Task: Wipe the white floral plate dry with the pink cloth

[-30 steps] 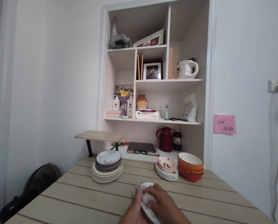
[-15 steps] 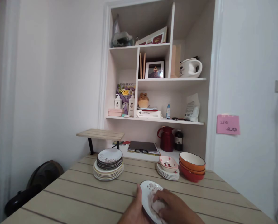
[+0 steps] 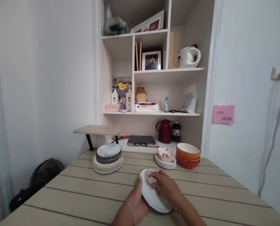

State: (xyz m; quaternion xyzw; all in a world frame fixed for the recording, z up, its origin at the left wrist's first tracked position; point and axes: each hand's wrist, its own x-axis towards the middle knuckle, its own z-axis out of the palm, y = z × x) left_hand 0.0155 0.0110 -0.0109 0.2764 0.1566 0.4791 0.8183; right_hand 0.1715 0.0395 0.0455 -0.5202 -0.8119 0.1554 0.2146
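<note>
A white plate (image 3: 154, 201) with a dark rim is tilted above the near part of the table, in my left hand (image 3: 136, 201). The thumb lies along its left edge and the other fingers are hidden beneath. My right hand (image 3: 165, 186) pinches a whitish cloth (image 3: 151, 179), perhaps a tissue, and presses it on the upper part of the plate's face. Beyond my left hand stands a stack of plates (image 3: 108, 168), smaller dark-rimmed ones with a floral pattern on top of larger pale ones.
Small plates (image 3: 165, 164) carry a pink-and-white dish (image 3: 166, 153), beside orange and red bowls (image 3: 188, 152). A raised wooden stand (image 3: 99, 130) is at the table's back left. Behind are a closed laptop (image 3: 142, 140), a red jug (image 3: 164, 131) and a dark bottle (image 3: 176, 131).
My right hand with the cloth has moved from the lower part of the plate to its upper edge. Both hands and the plate sit higher in view, as the camera has tipped downward.
</note>
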